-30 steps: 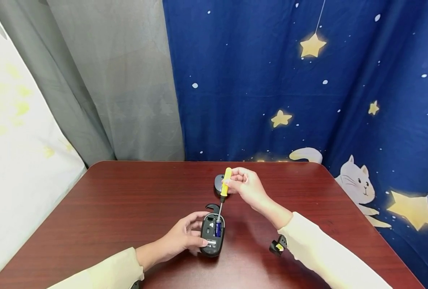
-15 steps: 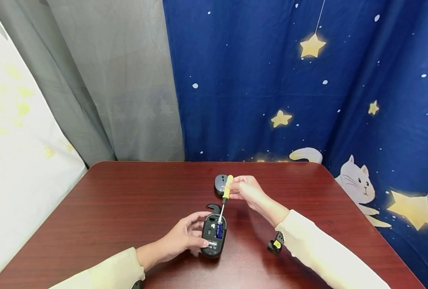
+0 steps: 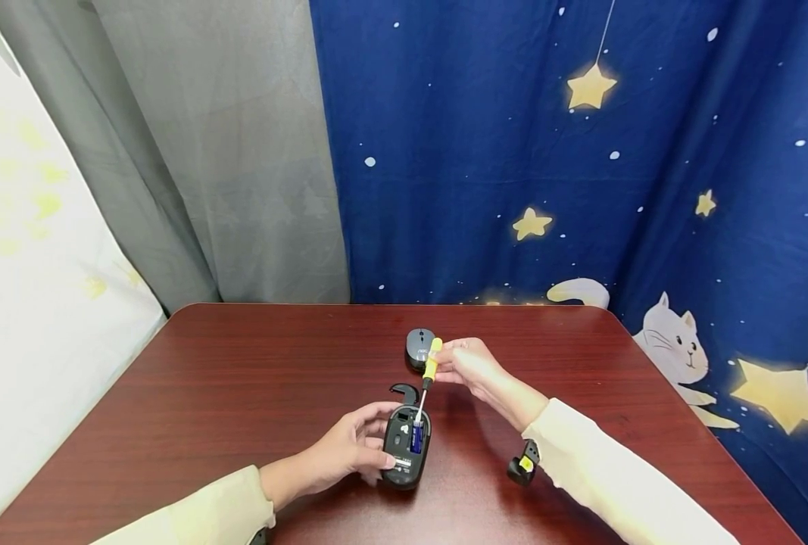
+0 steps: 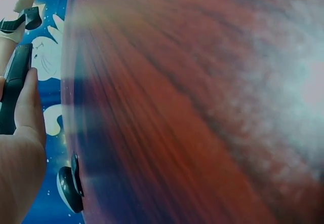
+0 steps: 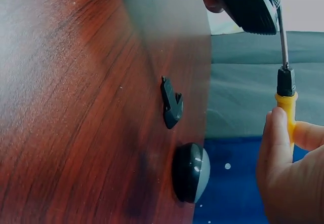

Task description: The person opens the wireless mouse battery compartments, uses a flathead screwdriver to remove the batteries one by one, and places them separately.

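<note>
My left hand (image 3: 359,443) grips a black computer mouse (image 3: 406,471) by its left side, underside facing up, thumb on its label. In its uncovered battery slot lies a blue battery (image 3: 416,437). My right hand (image 3: 472,365) pinches the yellow handle of a screwdriver (image 3: 431,369), whose tip meets the battery's far end. In the right wrist view the screwdriver (image 5: 284,46) reaches into the slot, and the mouse (image 5: 243,3) is held above the table. The left wrist view shows the mouse (image 4: 14,89) edge-on between thumb and fingers.
Just beyond the held mouse, a curved black battery cover (image 3: 405,393) lies on the reddish-brown table (image 3: 274,363). Farther back sits a second, grey-topped mouse (image 3: 419,347), close to my right fingers. Curtains hang behind the table.
The right hand and screwdriver have come lower and slightly right, the handle tilting a little more to the right. The held mouse has shifted slightly right with the left hand.
</note>
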